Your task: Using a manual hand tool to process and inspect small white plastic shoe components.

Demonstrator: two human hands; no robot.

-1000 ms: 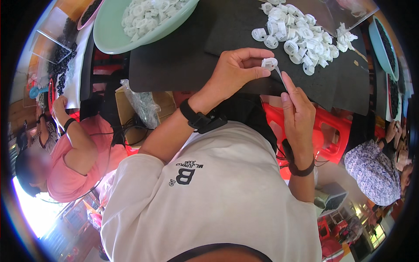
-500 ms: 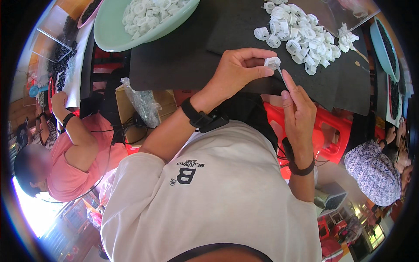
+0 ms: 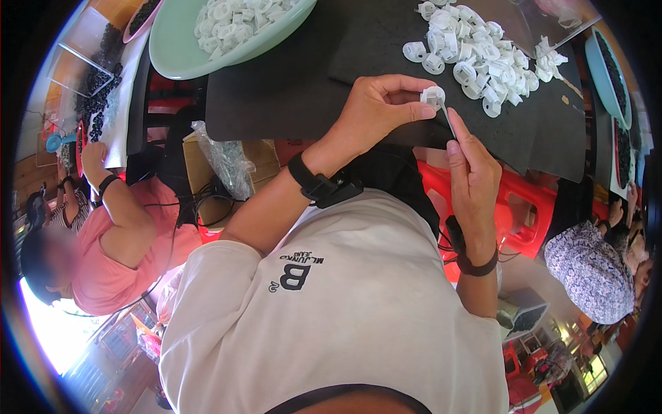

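Observation:
Between the thumb and fingertips of my left hand (image 3: pixel 386 103) is a small round white plastic part (image 3: pixel 432 97). My right hand (image 3: pixel 472 162) grips a thin metal blade-like tool (image 3: pixel 445 119), its tip touching the white part. Both hands are just above the near edge of the dark table mat (image 3: pixel 276 103). Beyond them, to the right, lies a loose pile of similar white plastic parts (image 3: pixel 476 55). I cannot make out the tool's handle, as my right fingers cover it.
At the far left a pale green basin (image 3: pixel 165 52) holds many white parts. A clear plastic bag (image 3: pixel 227 162) sits in a cardboard box beside the table. A red stool (image 3: pixel 531 214) stands below the table edge. Co-workers sit left (image 3: pixel 131 234) and right (image 3: pixel 593 272).
The white part has turned slightly in my left fingers, showing more of its round face. The tool in my right hand has shifted a little, with its tip now against that face.

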